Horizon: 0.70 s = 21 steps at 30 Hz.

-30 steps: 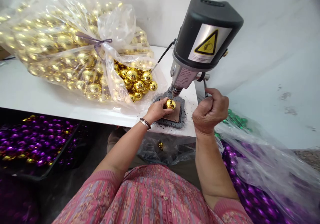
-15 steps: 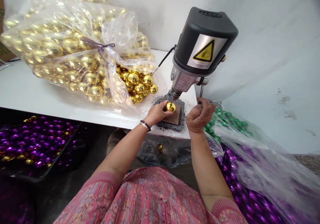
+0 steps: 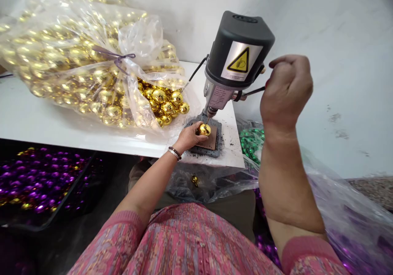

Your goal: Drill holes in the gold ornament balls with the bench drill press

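Between the thumb and fingers of my left hand (image 3: 189, 136) is a shiny gold ball (image 3: 204, 129). The ball rests over the brown board (image 3: 211, 140) on the base of a small drill press (image 3: 242, 48). Directly above the ball is the drill bit (image 3: 208, 119); whether its tip touches the ball I cannot tell. My right hand (image 3: 287, 89) is raised to the right of the black motor housing, its fingers closed around the red-ended feed lever (image 3: 256, 90).
A tied clear bag of gold balls (image 3: 104, 74) covers the left of the white table (image 3: 76, 131). Dark shavings surround the drill base. Purple balls (image 3: 39, 176) fill a black container below left. Green balls (image 3: 252, 142) and plastic sheeting lie right. A gold ball (image 3: 194, 179) rests on plastic over my lap.
My right hand has swung up and to the right with the lever, from beside the table edge to motor height. My left hand still holds the gold ball under the drill. The view has shifted slightly.
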### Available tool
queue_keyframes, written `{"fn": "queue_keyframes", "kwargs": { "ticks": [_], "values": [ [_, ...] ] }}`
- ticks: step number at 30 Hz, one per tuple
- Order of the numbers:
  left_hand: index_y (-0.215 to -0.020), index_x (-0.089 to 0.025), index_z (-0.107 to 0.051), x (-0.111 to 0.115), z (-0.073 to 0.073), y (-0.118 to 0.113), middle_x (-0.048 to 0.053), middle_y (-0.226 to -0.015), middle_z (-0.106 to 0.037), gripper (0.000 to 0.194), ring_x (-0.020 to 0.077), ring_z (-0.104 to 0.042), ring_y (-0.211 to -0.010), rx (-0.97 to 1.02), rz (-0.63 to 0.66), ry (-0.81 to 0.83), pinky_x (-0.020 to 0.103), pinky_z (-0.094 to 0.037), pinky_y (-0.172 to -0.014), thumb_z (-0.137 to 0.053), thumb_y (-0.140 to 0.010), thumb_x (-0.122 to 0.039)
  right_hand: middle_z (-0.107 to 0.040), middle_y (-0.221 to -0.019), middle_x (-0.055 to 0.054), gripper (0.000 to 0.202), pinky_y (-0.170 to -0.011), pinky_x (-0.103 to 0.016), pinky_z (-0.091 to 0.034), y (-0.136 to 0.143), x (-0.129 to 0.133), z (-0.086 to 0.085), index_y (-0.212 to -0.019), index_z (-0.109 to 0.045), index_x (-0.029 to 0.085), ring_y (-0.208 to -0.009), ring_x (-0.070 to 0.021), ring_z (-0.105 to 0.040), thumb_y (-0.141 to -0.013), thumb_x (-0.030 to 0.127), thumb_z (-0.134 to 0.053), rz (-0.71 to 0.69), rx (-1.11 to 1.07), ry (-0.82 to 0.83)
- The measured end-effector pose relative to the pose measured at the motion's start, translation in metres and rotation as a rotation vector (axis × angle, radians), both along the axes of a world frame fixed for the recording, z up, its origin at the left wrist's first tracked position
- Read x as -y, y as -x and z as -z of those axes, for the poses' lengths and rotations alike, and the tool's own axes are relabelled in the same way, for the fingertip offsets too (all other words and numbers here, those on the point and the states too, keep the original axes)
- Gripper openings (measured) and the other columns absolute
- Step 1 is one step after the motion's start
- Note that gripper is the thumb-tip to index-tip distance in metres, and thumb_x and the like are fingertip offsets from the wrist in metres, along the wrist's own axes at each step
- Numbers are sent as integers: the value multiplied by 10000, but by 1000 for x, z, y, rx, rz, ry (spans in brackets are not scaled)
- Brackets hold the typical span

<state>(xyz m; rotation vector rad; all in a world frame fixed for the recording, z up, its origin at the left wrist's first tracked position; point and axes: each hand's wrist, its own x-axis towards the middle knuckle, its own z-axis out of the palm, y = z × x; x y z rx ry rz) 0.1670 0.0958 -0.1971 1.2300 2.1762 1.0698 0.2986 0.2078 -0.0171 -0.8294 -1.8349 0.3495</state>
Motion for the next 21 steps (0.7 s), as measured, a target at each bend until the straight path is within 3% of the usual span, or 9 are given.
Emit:
{"fn": "queue_keyframes", "kwargs": {
  "ticks": [2,5,11,16,19,21],
  "values": [
    [-1346,-191,-587,5,-2,-2,34,-1057,-718,632,197,-645,-907,36,19,-35,279,-494,-806,-729,-750,-348,-580,-817,-32,387,-849,-278,-413,9,-13,-17,-978,-657,113,-801,-95,-523,-954,180,-277,11,19,87],
    [-1344,-178,-575,19,-8,-7,10,-1001,-705,627,154,-618,-802,102,36,-69,248,-486,-738,-721,-747,-302,-599,-828,-35,375,-866,-275,-403,18,-25,-26,-904,-678,121,-820,-95,-525,-942,169,-308,23,21,137],
    [-1338,-205,-571,59,-22,-18,-5,-998,-709,618,132,-612,-787,58,50,-100,233,-494,-734,-740,-750,-289,-698,-926,-87,435,-855,-276,-394,22,-32,-24,-891,-722,81,-881,-110,-587,-926,169,-297,12,-26,123],
    [-1315,-187,-574,84,-29,-28,66,-1139,-721,581,162,-670,-929,-49,71,-202,260,-543,-825,-756,-767,-245,-726,-930,-99,490,-867,-291,-410,25,-39,-21,-861,-743,65,-899,-121,-620,-905,189,-271,-15,-43,105],
    [-1312,-193,-566,94,-51,-25,95,-1224,-701,535,195,-669,-1081,-261,36,-388,308,-547,-950,-738,-810,-264,-731,-945,-97,510,-875,-295,-419,27,-40,-22,-873,-741,77,-906,-121,-632,-911,195,-247,14,-22,127],
    [-1328,-207,-551,101,-81,-18,98,-1292,-671,523,217,-633,-1194,-473,-33,-534,351,-518,-1044,-720,-839,-288,-734,-957,-98,511,-879,-302,-413,28,-37,-23,-890,-750,87,-929,-126,-638,-911,197,-252,25,-19,141]
  ]
}}
